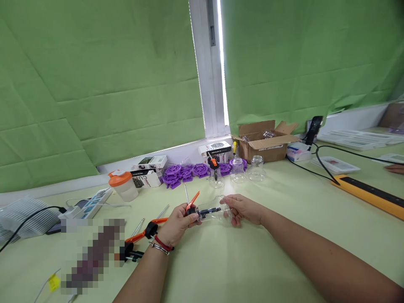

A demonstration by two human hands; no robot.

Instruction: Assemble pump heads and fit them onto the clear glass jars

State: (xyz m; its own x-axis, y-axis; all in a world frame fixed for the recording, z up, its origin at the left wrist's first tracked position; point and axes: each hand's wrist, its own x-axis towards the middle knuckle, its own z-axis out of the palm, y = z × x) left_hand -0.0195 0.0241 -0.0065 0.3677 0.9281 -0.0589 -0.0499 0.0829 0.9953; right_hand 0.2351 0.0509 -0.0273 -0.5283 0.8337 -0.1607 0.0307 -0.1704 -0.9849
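Note:
My left hand (178, 223) grips a black cap with an orange lever (193, 203) at the bottle's neck. My right hand (242, 208) is closed around the wide end of the clear bottle (214, 213), which lies sideways between both hands. A black stem from the cap reaches inside it. Whether the cap is screwed on, I cannot tell. Left of my left wrist lie more black caps with orange levers (150, 230) and thin metal rods. Behind my hands stands a clear bottle (216, 181) with such a cap on, beside two uncapped clear bottles (257, 170).
Purple plastic parts (173, 174) and small printed boxes (148, 170) line the window side. Farther right are an open cardboard box (268, 147) and an orange power strip (369, 195). An orange-lidded shaker (123, 187) and a white power strip (96, 202) stand left. A person's hand (396, 168) shows at the right edge.

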